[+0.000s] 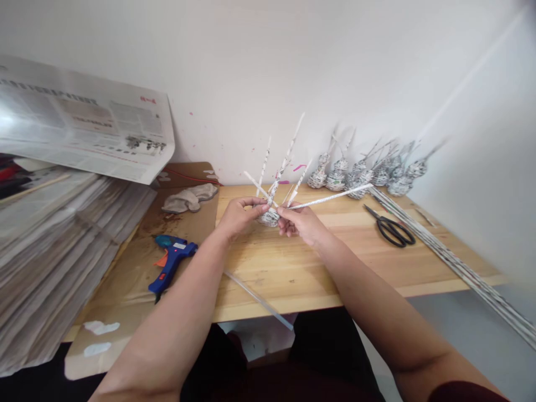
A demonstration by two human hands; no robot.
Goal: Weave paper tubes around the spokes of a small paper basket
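Between my hands is a small woven piece of rolled newspaper [268,218], with several paper tubes [288,153] sticking up and outward from it. My left hand [243,215] pinches the base of the upright tubes from the left. On the right, the fingers of my right hand [302,222] are closed around the near end of a long paper tube [335,197] that points out to the right. The woven base sits low over the wooden table, partly hidden by my fingers.
Several gourd-shaped woven paper pieces [337,177] stand along the wall. Black-handled scissors [392,229] and a bundle of paper tubes [452,262] lie at right. At left are a blue glue gun [172,259], gloves [189,199], cardboard and stacked newspapers [62,234]. A glue stick [262,301] overhangs the front edge.
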